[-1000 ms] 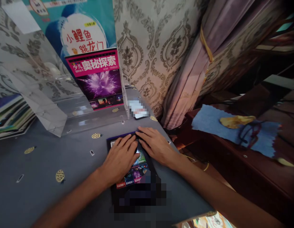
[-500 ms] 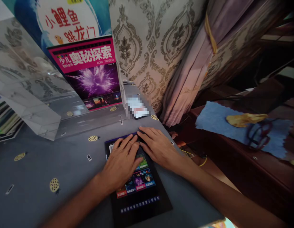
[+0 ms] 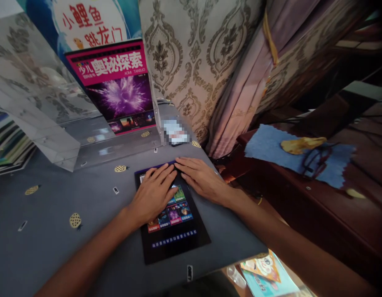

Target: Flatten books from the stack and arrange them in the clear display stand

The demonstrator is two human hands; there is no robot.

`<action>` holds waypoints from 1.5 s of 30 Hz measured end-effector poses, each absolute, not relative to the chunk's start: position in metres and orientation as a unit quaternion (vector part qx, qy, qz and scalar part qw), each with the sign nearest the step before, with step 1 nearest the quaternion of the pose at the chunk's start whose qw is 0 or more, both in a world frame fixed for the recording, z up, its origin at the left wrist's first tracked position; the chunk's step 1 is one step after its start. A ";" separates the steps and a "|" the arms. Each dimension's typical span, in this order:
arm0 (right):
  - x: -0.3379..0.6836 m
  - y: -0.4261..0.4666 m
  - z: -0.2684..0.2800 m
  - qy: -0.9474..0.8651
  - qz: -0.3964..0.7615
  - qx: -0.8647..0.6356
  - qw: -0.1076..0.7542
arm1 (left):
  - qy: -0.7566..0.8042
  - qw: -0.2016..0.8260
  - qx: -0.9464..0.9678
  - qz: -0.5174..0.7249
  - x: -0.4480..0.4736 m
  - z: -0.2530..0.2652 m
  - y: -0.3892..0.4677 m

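A dark book lies flat on the grey tablecloth, its printed cover with small colour pictures facing up and its text upside down to me. My left hand rests flat across its upper left part, fingers stretched out. On the upper right edge lies my right hand, fingers extended and pressed lightly on the cover, the tips almost meeting those of the left. Behind them, a pink and purple book stands upright in a clear acrylic stand, in front of a blue picture book.
A phone, partly pixelated, lies by the stand. Stacked books sit at the left. On the brown furniture to the right are a blue cloth, a yellow item and glasses. Below the table edge lies another book.
The view has shifted, so the table's near edge and the book below it now show more. Both hands stay flat on the dark book in nearly the same places.
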State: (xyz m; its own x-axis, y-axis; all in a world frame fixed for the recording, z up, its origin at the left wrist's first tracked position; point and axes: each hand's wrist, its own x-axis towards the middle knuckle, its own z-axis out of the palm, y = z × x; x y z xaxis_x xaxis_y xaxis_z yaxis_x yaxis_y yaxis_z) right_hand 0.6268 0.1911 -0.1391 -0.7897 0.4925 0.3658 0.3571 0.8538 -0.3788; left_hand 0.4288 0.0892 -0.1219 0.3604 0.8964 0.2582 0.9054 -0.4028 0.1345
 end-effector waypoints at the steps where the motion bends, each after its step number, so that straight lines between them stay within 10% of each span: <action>1: 0.628 0.191 -0.138 -0.936 0.146 -0.220 0.231 | -0.548 0.016 -0.823 -0.147 0.429 -0.122 0.089; 45: 0.691 0.110 -0.118 -0.952 0.144 -0.158 0.218 | -0.391 -0.087 -0.907 -0.134 0.412 -0.105 0.083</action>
